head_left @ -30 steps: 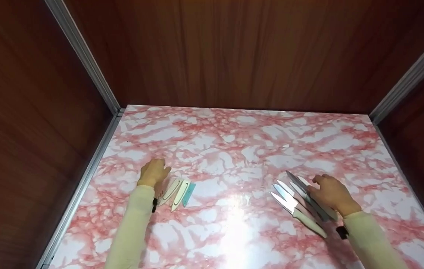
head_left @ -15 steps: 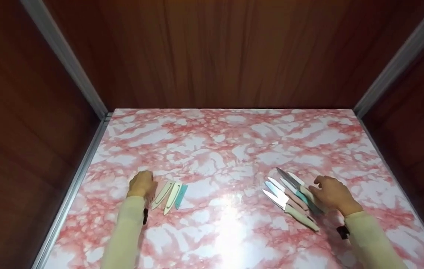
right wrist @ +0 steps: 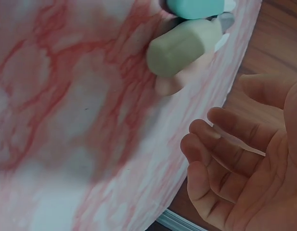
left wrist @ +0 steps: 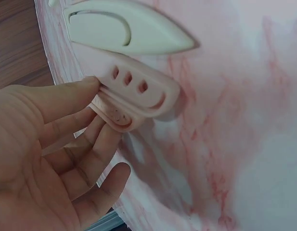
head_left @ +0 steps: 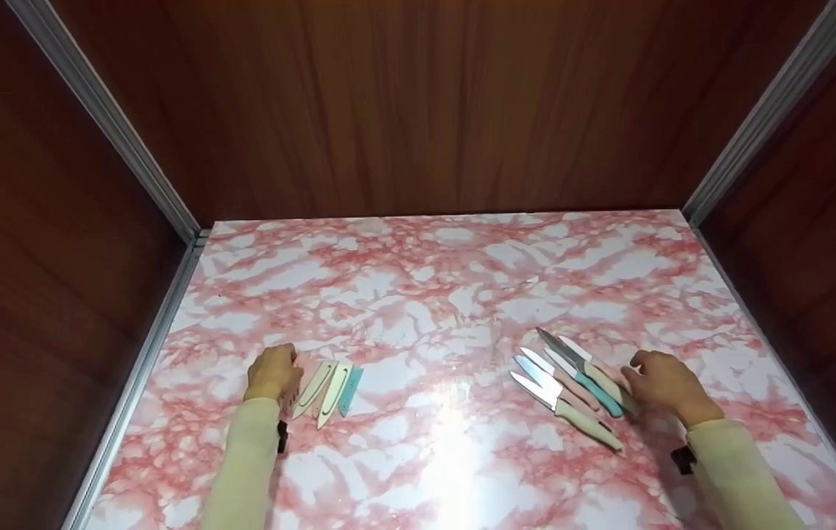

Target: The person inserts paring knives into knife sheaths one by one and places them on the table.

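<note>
Thumb and fingers of my left hand pinch a pink knife sheath with three slots at its near end in the left wrist view. A smaller pink sheath piece shows beneath it, against the fingers. Just right of that hand lie cream sheaths and a teal sheath. My right hand hovers with loosely bent fingers, holding nothing, beside several fanned knives. These include a cream-handled knife, a teal-handled knife and a pink-handled knife, blades pointing up and left.
The table has a red-and-white marbled top. Dark wood panels enclose its back and sides, with metal rails at the corners. A bright glare lies on the front middle of the tabletop.
My right hand has drawn off the knives to the right, uncovering their handles. The left hand has come down closer beside the sheaths. The head view has shifted slightly.
</note>
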### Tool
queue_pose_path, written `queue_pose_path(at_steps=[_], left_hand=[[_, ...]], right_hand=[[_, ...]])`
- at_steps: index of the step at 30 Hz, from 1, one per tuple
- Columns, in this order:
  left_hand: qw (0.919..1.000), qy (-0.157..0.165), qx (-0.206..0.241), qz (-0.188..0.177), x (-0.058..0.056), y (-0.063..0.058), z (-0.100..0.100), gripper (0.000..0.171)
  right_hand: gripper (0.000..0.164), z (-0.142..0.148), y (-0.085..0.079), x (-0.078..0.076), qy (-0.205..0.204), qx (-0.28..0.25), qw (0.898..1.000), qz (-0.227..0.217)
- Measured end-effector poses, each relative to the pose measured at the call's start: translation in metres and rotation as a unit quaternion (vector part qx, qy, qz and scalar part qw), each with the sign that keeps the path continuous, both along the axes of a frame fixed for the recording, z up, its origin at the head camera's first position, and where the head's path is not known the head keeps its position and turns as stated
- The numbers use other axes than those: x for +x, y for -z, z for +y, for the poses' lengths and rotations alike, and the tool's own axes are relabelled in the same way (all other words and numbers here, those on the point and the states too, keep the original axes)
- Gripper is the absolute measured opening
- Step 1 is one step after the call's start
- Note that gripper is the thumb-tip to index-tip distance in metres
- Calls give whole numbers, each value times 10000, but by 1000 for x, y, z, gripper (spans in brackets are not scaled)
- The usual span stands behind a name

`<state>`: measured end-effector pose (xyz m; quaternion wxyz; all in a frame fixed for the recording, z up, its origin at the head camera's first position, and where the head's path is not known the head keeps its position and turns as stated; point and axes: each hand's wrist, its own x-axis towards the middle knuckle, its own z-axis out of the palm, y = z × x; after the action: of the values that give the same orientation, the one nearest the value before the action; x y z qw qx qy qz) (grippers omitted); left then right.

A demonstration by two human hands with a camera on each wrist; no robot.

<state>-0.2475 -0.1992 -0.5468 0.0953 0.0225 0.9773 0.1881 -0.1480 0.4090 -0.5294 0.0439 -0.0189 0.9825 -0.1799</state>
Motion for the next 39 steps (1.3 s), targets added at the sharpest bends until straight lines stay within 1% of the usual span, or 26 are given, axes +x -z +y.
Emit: queue_pose_path(at_steps=[6,12,16,18,21,24,28,31,35,39], left_hand=[[9997,-221,109,-7,1,2,-4,11],[9997,-141,167,55,-5,1,-1,9],[9994,-131,263,157,-6,-4,2,12],[9990,-92,322,292,-5,-8,5,13],[9978,32,391,543,-4,-14,12,11],[9957,115,491,775,-4,-18,21,9],[9924,163,804,918,-3,-23,45,12],[9876,340,1051,1119,0,-27,63,12],[9787,832,1274,1376,6,-33,86,11],[9727,1289,1439,1282,11,-44,105,11]], right_hand=[[34,0,5,-2,45,-32,9997,-236],[35,5,7,2,211,-16,9989,-415],[35,6,9,0,92,-63,9993,-352],[33,6,11,-1,9,-95,9996,-258],[30,5,14,-1,-160,-68,9998,-83],[30,5,16,-2,-242,-35,9997,13],[30,9,19,3,-135,-47,9998,-135],[31,10,19,2,7,-48,9994,-336],[30,7,19,-4,70,-56,9992,-401],[26,5,20,-8,-6,-96,9995,-313]])
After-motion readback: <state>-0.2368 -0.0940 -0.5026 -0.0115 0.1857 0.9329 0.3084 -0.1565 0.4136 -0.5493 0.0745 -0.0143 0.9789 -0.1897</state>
